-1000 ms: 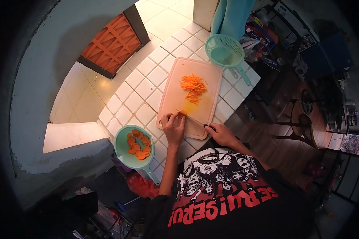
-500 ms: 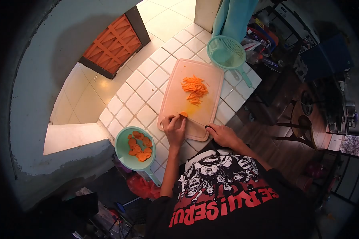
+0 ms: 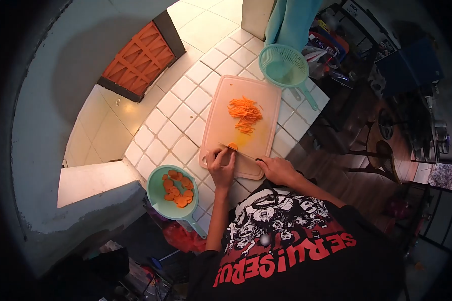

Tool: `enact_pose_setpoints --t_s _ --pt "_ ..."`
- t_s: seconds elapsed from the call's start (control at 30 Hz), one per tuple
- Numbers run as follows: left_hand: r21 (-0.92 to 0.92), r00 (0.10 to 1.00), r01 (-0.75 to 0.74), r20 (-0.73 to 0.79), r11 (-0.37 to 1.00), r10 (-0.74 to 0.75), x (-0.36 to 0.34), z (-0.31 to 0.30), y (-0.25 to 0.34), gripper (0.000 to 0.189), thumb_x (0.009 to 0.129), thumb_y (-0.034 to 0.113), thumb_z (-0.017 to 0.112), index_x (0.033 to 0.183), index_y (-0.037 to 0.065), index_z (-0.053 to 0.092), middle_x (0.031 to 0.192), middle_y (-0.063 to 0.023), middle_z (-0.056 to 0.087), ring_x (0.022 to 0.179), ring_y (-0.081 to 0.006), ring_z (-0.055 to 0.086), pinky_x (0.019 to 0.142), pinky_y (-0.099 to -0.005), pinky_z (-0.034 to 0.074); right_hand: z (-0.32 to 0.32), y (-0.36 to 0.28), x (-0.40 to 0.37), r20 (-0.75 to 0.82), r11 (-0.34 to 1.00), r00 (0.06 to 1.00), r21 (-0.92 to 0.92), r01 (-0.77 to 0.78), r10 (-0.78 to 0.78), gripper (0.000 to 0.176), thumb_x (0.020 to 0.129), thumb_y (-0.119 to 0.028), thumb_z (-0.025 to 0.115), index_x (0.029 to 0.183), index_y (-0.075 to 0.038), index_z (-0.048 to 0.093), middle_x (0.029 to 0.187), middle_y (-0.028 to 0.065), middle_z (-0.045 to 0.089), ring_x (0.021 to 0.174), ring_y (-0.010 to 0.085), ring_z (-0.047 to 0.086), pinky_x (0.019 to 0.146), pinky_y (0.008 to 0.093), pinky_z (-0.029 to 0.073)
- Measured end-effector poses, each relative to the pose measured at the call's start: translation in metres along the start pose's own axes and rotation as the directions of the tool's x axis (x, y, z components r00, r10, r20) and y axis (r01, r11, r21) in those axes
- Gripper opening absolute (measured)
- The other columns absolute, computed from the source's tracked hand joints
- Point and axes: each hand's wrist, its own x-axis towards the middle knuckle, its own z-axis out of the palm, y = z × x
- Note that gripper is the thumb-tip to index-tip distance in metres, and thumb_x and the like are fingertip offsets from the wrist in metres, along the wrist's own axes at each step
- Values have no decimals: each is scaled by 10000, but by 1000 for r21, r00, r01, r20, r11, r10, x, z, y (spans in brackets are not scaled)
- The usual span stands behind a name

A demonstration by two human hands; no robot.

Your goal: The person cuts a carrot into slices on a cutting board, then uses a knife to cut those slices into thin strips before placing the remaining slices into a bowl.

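A pink cutting board (image 3: 218, 108) lies on white tiles, with a pile of thin carrot strips (image 3: 244, 114) at its middle. Near the board's close end, my left hand (image 3: 222, 166) has its fingers bent and closed on a small piece of carrot (image 3: 232, 146). My right hand (image 3: 277, 170) grips the dark handle of a knife (image 3: 246, 154). Its blade reaches leftward across the board to the carrot, at my left fingertips. Left of the board, a light green strainer (image 3: 158, 204) with a handle holds several carrot slices (image 3: 178, 188).
A second green strainer (image 3: 286, 65) stands at the tiled counter's (image 3: 186, 105) far right corner, beside a hanging teal cloth (image 3: 294, 22). A wooden chair (image 3: 384, 160) stands on the floor to the right. A red plastic bag (image 3: 183, 237) hangs below the near strainer.
The view has shifted slightly. Both hands stay at the same end of the board, and the knife remains at the carrot piece. The strips look unchanged.
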Motion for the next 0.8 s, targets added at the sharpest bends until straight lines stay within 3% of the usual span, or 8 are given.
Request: enact_pose_setpoints --t_s 0.23,0.4,0.43,0.53,0.6,0.67,0.8 --pt "42 1000 -7 25 999 6 2 -3 6 286 766 106 836 1024 41 729 1023 -119 612 987 -307 582 896 -422 479 -4 48 -34 3 997 998 42 -66 66 453 1052 -453 462 1083 -65 693 1010 242 717 975 460 665 856 545 512" --pt "135 993 -72 102 988 58 10 -3 14 322 810 182 812 1087 53 711 1015 -125 602 982 -322 579 898 -441 472 -14 72 -41 116 978 993 203 -52 29 515 1034 -509 485 1063 -52 722 1041 239 720 1033 442 663 902 503 512" --pt "139 992 -85 110 987 70 11 -2 15 322 810 182 812 1087 53 711 1015 -125 602 982 -322 579 898 -441 472 -12 78 -43 43 981 999 195 2 -11 491 1051 -458 490 993 -9 681 873 208 706 890 401 687 789 479 513" --pt "186 988 -99 136 977 74 13 1 16 307 824 168 794 1095 48 713 995 -126 613 991 -306 596 887 -437 469 -13 87 -44 15 975 999 219 -33 31 498 1051 -461 495 968 -5 678 864 202 706 873 394 685 784 473 510" --pt "145 992 -27 129 989 8 13 5 11 291 832 138 762 1100 37 712 1005 -128 608 991 -300 595 894 -436 470 -11 89 -44 -27 970 999 244 -27 35 503 1049 -465 501 950 -5 676 846 199 700 862 389 683 784 470 508" --pt "179 990 -43 138 983 18 10 0 5 279 838 122 745 1101 36 712 1004 -129 607 981 -299 595 893 -433 473 -12 89 -47 -19 962 999 270 -31 37 544 1036 -511 489 1013 -15 710 1004 251 714 997 441 668 866 504 511" --pt "218 992 -80 114 973 56 11 -3 6 267 854 125 739 1101 27 712 995 -134 605 953 -300 590 881 -426 480 -3 87 -52 -60 956 995 289 -59 80 547 1034 -521 487 1069 -22 708 1050 248 714 1043 439 662 903 500 515"
